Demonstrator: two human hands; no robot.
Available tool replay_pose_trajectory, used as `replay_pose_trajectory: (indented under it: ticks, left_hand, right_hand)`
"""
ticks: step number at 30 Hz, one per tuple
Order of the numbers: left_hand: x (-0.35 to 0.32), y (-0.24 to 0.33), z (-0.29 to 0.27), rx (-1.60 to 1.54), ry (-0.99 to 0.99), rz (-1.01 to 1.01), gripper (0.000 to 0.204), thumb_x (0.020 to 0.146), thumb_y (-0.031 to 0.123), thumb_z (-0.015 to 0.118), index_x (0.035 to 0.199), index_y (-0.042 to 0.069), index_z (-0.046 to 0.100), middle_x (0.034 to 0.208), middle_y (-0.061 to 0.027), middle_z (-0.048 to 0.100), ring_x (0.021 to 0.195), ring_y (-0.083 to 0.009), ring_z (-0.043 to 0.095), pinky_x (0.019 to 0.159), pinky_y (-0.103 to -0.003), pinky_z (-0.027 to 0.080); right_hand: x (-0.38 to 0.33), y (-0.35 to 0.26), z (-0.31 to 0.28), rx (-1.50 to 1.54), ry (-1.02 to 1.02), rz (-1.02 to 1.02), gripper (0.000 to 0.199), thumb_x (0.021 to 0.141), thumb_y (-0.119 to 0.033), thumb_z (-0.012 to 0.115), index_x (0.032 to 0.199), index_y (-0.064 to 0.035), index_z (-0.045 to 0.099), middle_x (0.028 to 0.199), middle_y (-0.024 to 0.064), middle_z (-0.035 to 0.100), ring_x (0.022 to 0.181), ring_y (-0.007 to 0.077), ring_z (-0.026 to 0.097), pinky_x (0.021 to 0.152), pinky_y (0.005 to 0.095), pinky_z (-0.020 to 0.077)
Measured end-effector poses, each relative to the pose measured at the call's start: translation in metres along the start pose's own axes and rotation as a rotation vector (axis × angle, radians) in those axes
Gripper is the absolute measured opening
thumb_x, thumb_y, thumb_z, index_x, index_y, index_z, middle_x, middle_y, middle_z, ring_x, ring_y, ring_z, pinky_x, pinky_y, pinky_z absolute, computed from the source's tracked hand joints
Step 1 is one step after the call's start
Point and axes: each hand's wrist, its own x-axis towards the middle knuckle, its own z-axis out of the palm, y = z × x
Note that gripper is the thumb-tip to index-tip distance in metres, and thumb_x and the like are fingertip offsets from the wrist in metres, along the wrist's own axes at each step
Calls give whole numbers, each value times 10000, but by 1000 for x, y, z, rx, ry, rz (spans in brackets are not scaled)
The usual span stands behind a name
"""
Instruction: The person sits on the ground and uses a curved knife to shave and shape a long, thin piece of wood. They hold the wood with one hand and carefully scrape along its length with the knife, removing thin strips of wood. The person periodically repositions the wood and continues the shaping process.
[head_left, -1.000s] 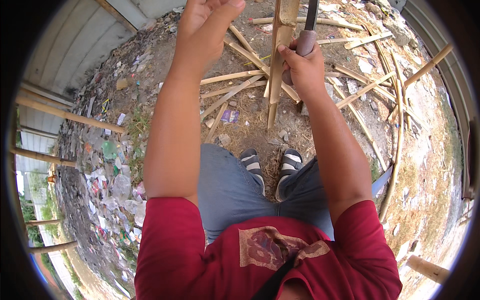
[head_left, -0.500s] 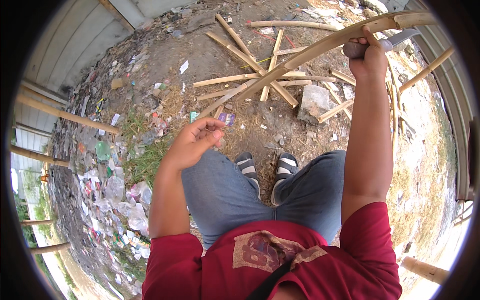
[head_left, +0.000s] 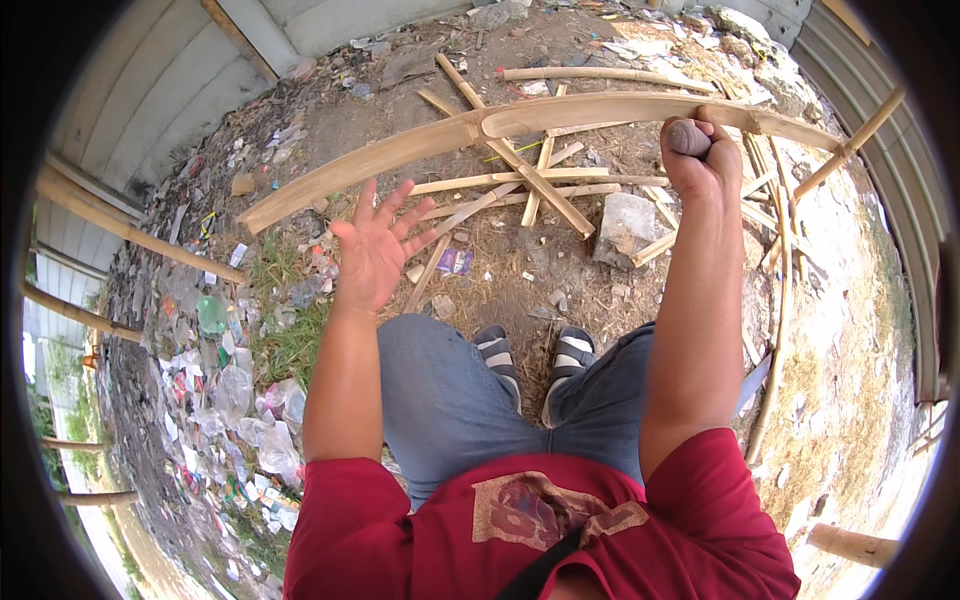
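A long split bamboo strip (head_left: 370, 155), hollow face partly showing, stretches across in front of me above the ground. My right hand (head_left: 700, 165) is closed round the dark, round-ended handle (head_left: 689, 138) of a large knife, and its fingers also meet the strip's lower edge. Most of the blade (head_left: 754, 384) is hidden behind my right forearm; a bit of it shows beside the elbow. Below the strip's left half, my left hand (head_left: 375, 260) is open, palm up and fingers spread. Whether its fingertips touch the bamboo I cannot tell.
Several cut bamboo pieces (head_left: 541, 170) lie crossed on the ground ahead, beside a grey concrete block (head_left: 627, 228). Plastic litter (head_left: 235, 395) covers the left side. Bamboo poles (head_left: 150, 235) lean by the left wall; another pole (head_left: 868, 135) stands by the right wall.
The bamboo strip has swung from a steep slant to nearly level across my view. My right hand moved left and lower, turning the knife blade back toward me. My left hand opened.
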Motion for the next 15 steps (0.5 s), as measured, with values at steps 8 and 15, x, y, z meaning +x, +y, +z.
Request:
replay_pose_trajectory:
  ticks: [8, 15]
  left_hand:
    - [22, 86, 34, -209, 300, 806, 536, 979, 555, 503, 1337, 156, 518, 1292, -133, 585, 1190, -350, 577, 994, -519, 488]
    - [7, 186, 59, -78, 127, 908, 196, 987, 295, 466, 1044, 119, 532, 726, -1, 472, 584, -125, 428, 606, -322, 377]
  right_hand:
    - [-7, 62, -47, -171, 18, 174, 138, 996, -76, 587, 880, -35, 524, 631, -19, 491, 567, 104, 493, 563, 262, 484]
    - [-5, 113, -126, -598, 286, 235, 161, 1007, -192, 601, 914, -119, 492, 696, 14, 527, 515, 130, 437, 415, 287, 353]
